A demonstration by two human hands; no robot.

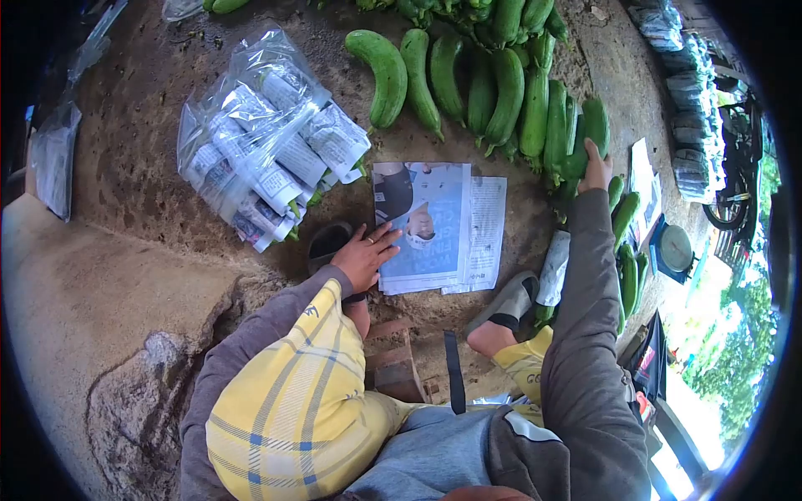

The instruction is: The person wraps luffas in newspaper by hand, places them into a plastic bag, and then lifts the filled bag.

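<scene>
My left hand (368, 255) lies on the left edge of a stack of newspaper sheets (439, 221), its fingers spread and a ring on one of them. The sheets lie flat on the ground between my feet. Over on the right, my right hand (596, 171) is closed around the lower part of a long green gourd (596, 123), at the right end of a row of similar gourds (505, 96). Some of its fingers are hidden behind the gourd. A gourd wrapped in newspaper (553, 269) lies beside my right shoe (511, 302).
A clear plastic bag (255, 125) of newspaper-wrapped gourds lies at the left. More loose gourds (628, 280) lie right of my right arm, near a round-topped scale (674, 248). Stacked filled bags (693, 108) stand at the far right, and a rough rock edge (150, 392) rises at the lower left.
</scene>
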